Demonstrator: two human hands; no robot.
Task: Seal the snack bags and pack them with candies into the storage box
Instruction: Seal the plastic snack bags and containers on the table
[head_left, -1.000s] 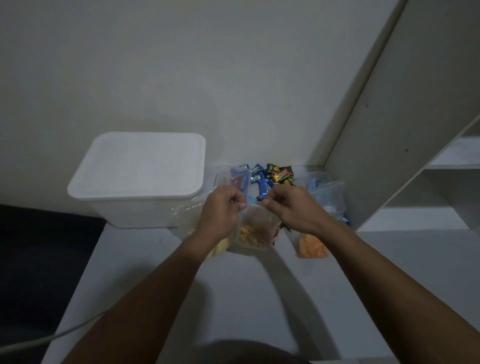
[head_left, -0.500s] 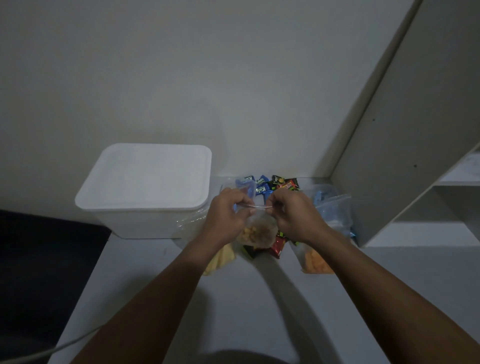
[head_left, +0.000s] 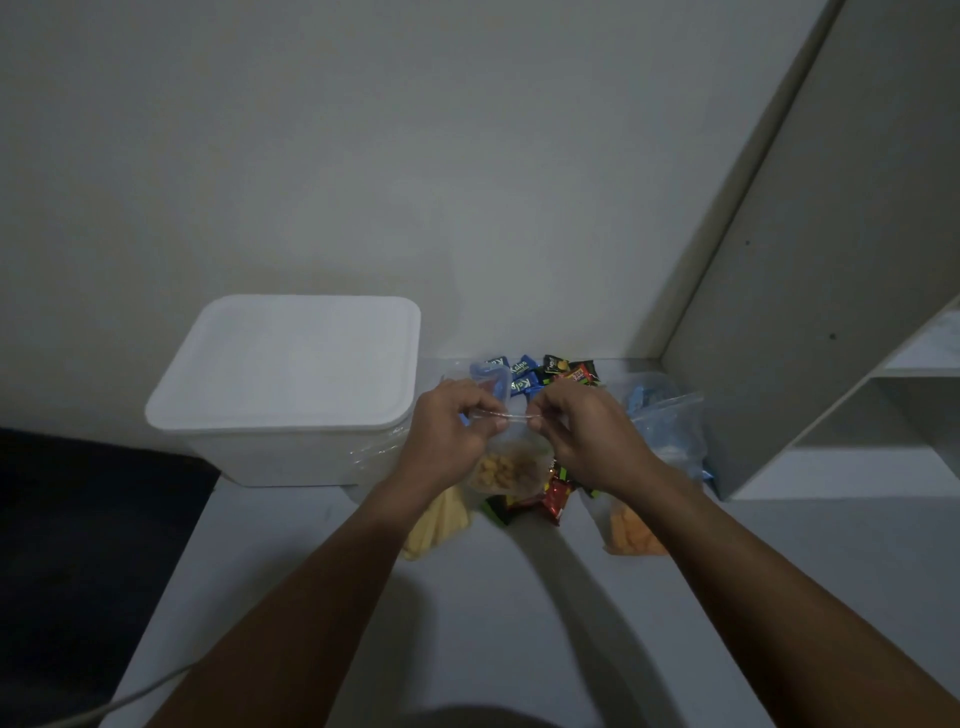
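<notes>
left hand (head_left: 451, 434): pinches zip strip of clear plastic snack bag (head_left: 511, 465)
right hand (head_left: 582, 436): pinches same strip
tip: press along strip evenly, end to end

- Dim, flat indoor light is leaving the whole picture grey and muted.
- Soft shadows of the forearms are falling on the surface (head_left: 519, 597) toward the viewer.
- The wide-angle lens is bending straight lines at the edges, notably the shelf (head_left: 831, 260) panel.
- Fine detail is looking soft and noisy; candy wrappers (head_left: 545, 371) are barely reading.
</notes>
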